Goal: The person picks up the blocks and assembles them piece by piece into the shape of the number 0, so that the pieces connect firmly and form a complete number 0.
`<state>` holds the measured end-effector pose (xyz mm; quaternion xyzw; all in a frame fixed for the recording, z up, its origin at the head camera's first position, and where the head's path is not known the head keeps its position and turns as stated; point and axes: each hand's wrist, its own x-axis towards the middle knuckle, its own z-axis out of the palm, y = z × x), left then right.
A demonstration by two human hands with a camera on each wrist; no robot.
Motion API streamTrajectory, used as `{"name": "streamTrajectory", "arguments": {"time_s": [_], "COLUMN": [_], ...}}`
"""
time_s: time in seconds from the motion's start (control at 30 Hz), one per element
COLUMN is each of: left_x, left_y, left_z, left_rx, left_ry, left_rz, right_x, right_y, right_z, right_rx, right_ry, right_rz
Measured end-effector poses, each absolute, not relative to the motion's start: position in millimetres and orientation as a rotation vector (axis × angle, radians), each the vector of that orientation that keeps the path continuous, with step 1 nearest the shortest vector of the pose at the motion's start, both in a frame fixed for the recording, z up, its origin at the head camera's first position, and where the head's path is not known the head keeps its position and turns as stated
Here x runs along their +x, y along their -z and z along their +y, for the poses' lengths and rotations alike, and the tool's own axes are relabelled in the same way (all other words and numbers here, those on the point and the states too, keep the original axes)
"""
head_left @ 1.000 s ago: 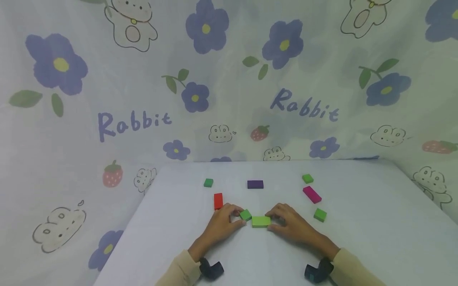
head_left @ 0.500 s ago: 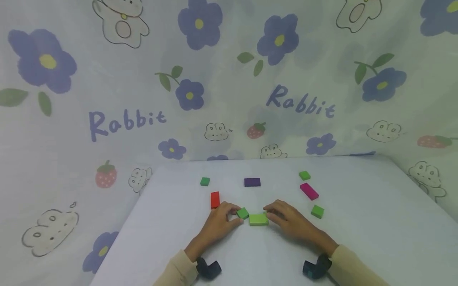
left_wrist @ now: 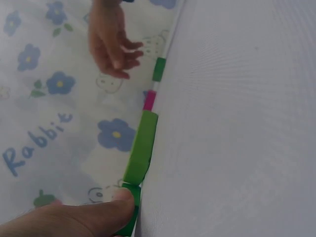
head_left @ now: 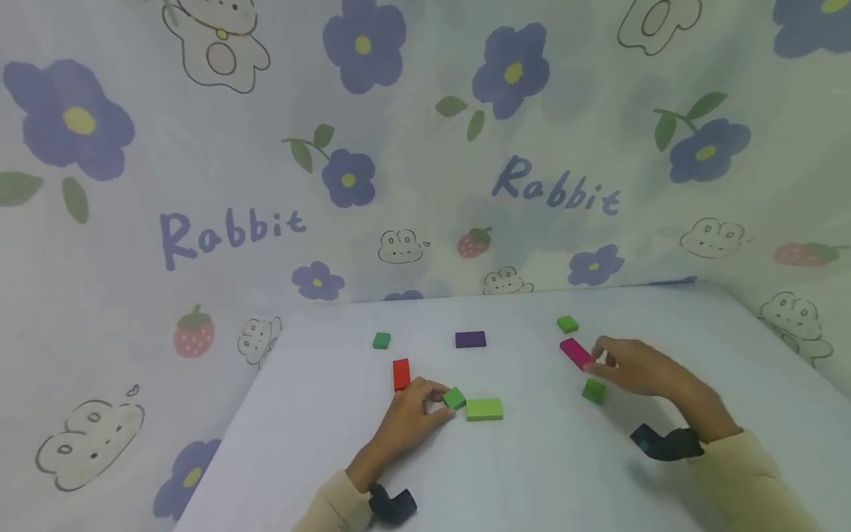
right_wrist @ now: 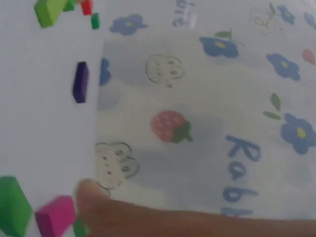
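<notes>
My left hand [head_left: 411, 415] pinches a small green square block [head_left: 454, 398] on the white table; in the left wrist view the thumb presses on this green block [left_wrist: 129, 212]. Touching that block, or nearly so, is a light green rectangular block [head_left: 484, 409]. My right hand [head_left: 637, 367] hovers over the right side with loosely bent fingers and nothing in them. Its fingertips overlap the near end of a magenta rectangular block [head_left: 575, 354] in the head view, while the left wrist view has this hand [left_wrist: 111, 42] raised above the table. Below it lies another green square block [head_left: 594, 391].
A red block [head_left: 402, 374] lies just behind the left hand. Farther back are a green block [head_left: 382, 340], a dark purple block [head_left: 470, 339] and a bright green block [head_left: 568, 324]. A printed curtain [head_left: 412, 148] hangs behind the white table [head_left: 532, 473].
My right hand has let go of the light green block and moved right and away, over to the magenta block. The left hand stays at the green block. The head view has shifted slightly.
</notes>
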<state>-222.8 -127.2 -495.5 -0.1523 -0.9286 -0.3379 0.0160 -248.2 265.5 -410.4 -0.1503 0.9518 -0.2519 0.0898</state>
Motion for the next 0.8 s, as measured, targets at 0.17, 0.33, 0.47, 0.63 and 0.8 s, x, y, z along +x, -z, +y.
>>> {"name": "streamTrajectory", "arguments": {"time_s": [0.17, 0.33, 0.47, 0.63, 0.8], "left_x": [-223.6, -223.8, -223.9, -222.8, -219.6], "left_y": [489.1, 488.4, 489.1, 490.4, 492.0], "left_z": [-127.3, -129.6, -131.1, -129.2, -126.4], "left_rx": [-0.472, -0.482, -0.485, -0.479, -0.483], "left_ry": [1.032, 1.021, 1.016, 1.025, 1.038], "left_rz": [-2.878, -2.895, -2.896, -2.905, -2.897], "right_x": [-247.6, -252.1, -254.0, -250.4, -252.0], "right_y": [401.3, 413.6, 426.3, 430.0, 427.9], "right_z": [296.5, 295.4, 281.5, 272.9, 271.2], "right_rx": [-0.413, -0.353, -0.432, -0.534, -0.484], "right_ry": [0.549, 0.594, 0.622, 0.655, 0.653], "right_rz": [2.687, 2.556, 2.584, 2.646, 2.671]}}
